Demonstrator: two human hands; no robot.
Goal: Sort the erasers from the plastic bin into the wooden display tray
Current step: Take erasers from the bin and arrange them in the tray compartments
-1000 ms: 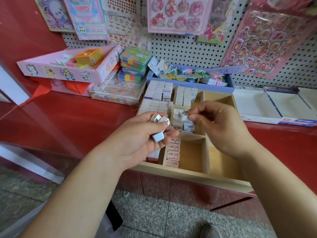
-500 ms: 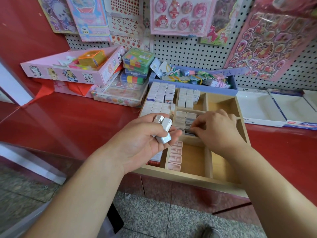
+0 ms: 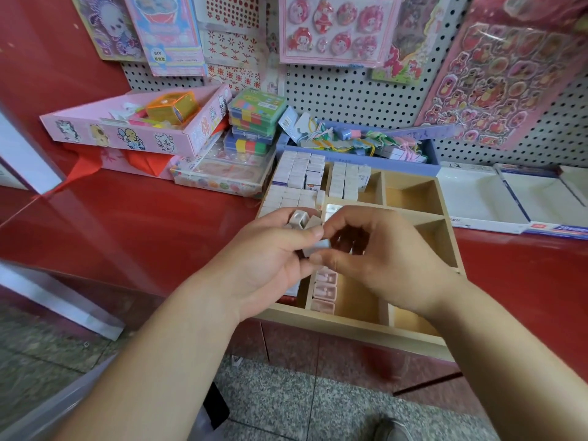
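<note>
My left hand [image 3: 267, 262] grips a small bunch of white erasers [image 3: 304, 220] above the near left part of the wooden display tray [image 3: 350, 326]. My right hand [image 3: 378, 259] has come up beside it, and its thumb and forefinger pinch one white eraser [image 3: 318, 247] of that bunch. Rows of white boxed erasers [image 3: 299, 176] fill the tray's far left compartments. A few pink erasers [image 3: 324, 289] lie in a near compartment under my hands. The plastic bin is not in view.
The tray sits on a red counter [image 3: 127, 224] and overhangs its front edge. Behind it are a blue box of trinkets [image 3: 359, 144], a pink box [image 3: 133, 125], stacked colourful cases [image 3: 254, 122] and white trays [image 3: 496, 198] on the right. A pegboard [image 3: 343, 87] with sticker sheets rises behind.
My right hand lifted out of the tray's middle compartment, where it was reaching down half a second ago, and came back to the erasers in my left hand.
</note>
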